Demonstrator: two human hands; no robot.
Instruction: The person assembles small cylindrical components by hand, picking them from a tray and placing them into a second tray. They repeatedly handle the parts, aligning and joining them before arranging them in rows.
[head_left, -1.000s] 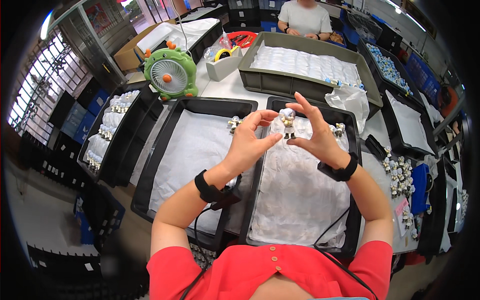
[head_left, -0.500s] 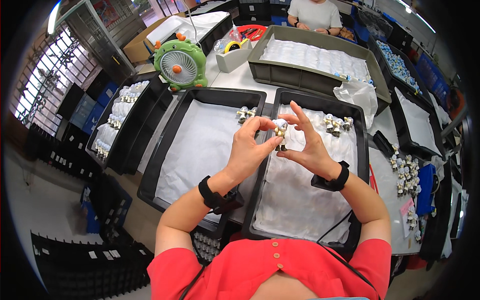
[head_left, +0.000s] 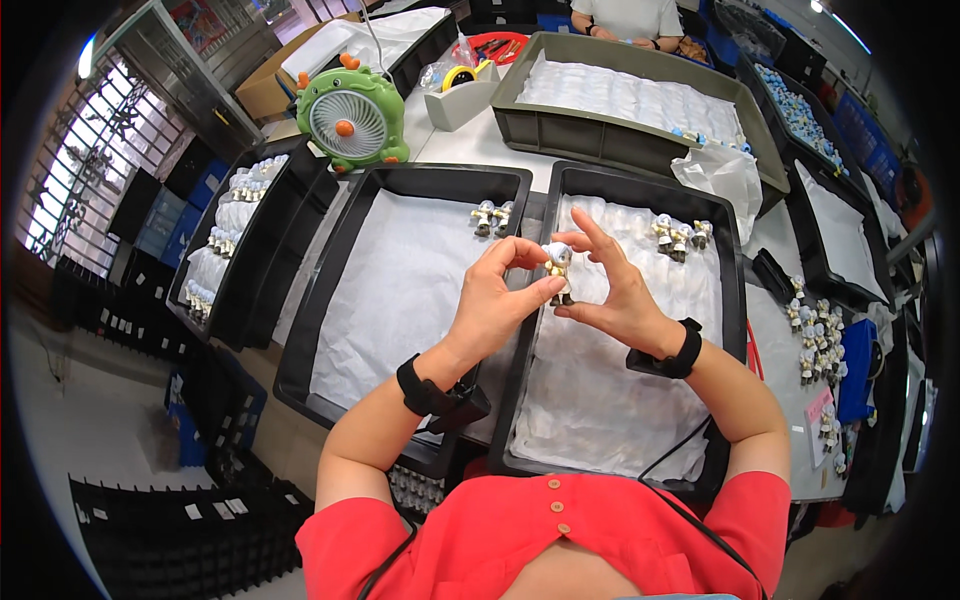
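Note:
A small figurine (head_left: 559, 272) with a white-blue head, a gold-and-white body and dark feet is upright between my hands, above the black trays. My left hand (head_left: 492, 298) pinches it from the left with thumb and forefinger. My right hand (head_left: 628, 298) curves round its other side, thumb at the feet and a finger by the head, the other fingers raised. Two like figurines (head_left: 491, 217) lie at the far right corner of the left black tray (head_left: 345, 225), which is lined with white paper. Several more figurines (head_left: 681, 236) lie on white wrapping in the right black tray (head_left: 735, 330).
Behind the trays stand a green fan (head_left: 352, 115), a tape dispenser (head_left: 463, 100) and a large olive bin (head_left: 560, 142). A crumpled plastic bag (head_left: 722, 185) hangs over its near edge. Several figurines (head_left: 822, 335) lie at right by a blue box (head_left: 855, 372). A person (head_left: 630, 18) sits across the table.
The view has tilted and shifted slightly. Both hands stay round the figurine, which remains upright with nearly the same grip.

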